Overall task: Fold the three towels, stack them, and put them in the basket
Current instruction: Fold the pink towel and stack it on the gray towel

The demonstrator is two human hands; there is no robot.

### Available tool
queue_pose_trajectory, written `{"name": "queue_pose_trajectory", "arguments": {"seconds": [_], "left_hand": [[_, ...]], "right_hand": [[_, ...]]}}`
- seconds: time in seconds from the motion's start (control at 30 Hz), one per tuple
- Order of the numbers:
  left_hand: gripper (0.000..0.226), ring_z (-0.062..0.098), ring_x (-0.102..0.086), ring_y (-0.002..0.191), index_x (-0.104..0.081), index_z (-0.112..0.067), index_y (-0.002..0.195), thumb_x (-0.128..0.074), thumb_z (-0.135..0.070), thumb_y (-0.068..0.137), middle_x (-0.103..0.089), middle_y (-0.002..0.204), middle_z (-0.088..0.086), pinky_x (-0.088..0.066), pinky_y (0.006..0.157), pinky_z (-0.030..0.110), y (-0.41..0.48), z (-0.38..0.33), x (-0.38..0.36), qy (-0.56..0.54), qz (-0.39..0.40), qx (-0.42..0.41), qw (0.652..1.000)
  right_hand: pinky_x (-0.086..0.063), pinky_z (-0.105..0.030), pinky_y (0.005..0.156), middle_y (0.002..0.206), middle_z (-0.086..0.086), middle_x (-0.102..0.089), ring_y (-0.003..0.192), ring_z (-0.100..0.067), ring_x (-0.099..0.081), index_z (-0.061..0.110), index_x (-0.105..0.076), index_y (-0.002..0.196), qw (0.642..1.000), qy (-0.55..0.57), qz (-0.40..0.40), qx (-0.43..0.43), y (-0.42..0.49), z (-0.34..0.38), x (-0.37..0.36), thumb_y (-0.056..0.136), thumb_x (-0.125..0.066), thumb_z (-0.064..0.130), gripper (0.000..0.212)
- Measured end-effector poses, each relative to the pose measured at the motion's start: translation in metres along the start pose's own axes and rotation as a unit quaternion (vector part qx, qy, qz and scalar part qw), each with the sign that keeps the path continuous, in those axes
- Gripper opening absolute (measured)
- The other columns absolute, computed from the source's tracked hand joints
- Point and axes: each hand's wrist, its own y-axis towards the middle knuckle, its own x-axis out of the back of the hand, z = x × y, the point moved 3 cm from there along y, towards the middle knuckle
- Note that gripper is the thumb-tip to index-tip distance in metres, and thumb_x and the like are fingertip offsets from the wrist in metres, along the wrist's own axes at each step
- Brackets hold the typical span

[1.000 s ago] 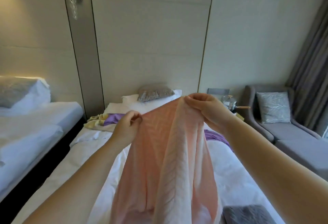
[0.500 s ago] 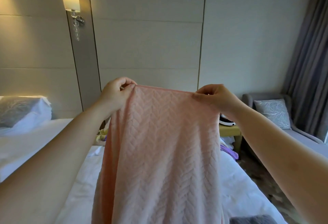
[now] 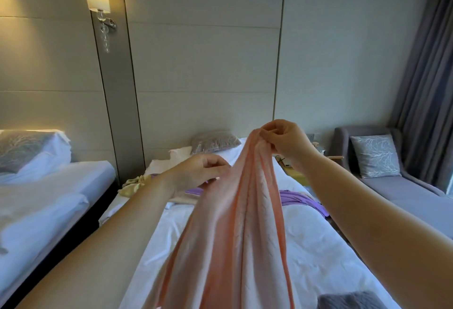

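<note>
A pink towel (image 3: 235,235) hangs bunched in long folds over the white bed (image 3: 318,247). My right hand (image 3: 282,140) pinches its gathered top edge, held high. My left hand (image 3: 203,174) is lower, at the towel's left edge, with fingers curled; whether it pinches the cloth is unclear. A purple towel (image 3: 294,197) lies crumpled on the bed behind the pink one. A pale yellow towel (image 3: 133,186) lies at the bed's far left side. No basket is in view.
A grey cloth (image 3: 353,300) lies at the bed's near right corner. A second bed (image 3: 49,198) stands to the left across a dark gap. A grey sofa (image 3: 404,186) and a small side table (image 3: 294,172) stand to the right.
The towel was spread wide between both hands; now its top is gathered in my right hand. My left hand has dropped lower beside the towel's left edge.
</note>
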Motion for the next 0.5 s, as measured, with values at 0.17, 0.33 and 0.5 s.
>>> {"name": "queue_pose_trajectory", "arguments": {"seconds": [0.17,0.33,0.5], "left_hand": [[0.012,0.007,-0.064,0.089,-0.062,-0.031,0.106,-0.057,-0.031,0.095,-0.062,0.114,-0.004,-0.054,0.078,0.025,0.014,-0.014,0.001,-0.03,-0.087,-0.022,0.996],[0.028,0.011,-0.062,0.11,-0.06,-0.029,0.114,-0.059,-0.044,0.091,-0.066,0.118,-0.002,-0.052,0.094,0.033,0.023,-0.021,-0.016,-0.001,0.035,-0.042,0.999],[0.041,0.009,-0.066,0.1,-0.064,-0.03,0.107,-0.07,-0.053,0.074,-0.07,0.107,-0.008,-0.054,0.09,0.033,0.023,0.007,-0.035,0.086,0.077,0.028,0.993]], "right_hand": [[-0.05,-0.023,0.062,0.081,-0.004,-0.062,0.072,-0.014,-0.059,0.022,-0.068,0.082,0.997,0.006,0.069,0.042,-0.008,0.005,-0.016,0.092,-0.055,0.002,0.026],[-0.052,-0.02,0.067,0.079,0.001,-0.067,0.071,-0.009,-0.063,0.016,-0.069,0.087,0.987,0.08,0.123,0.071,-0.021,0.009,-0.024,0.092,-0.055,-0.002,0.023],[-0.05,-0.035,0.081,0.089,-0.003,-0.065,0.085,-0.017,-0.058,0.023,-0.069,0.081,0.994,0.077,0.011,0.081,-0.018,0.014,-0.009,0.092,-0.056,0.003,0.026]]}}
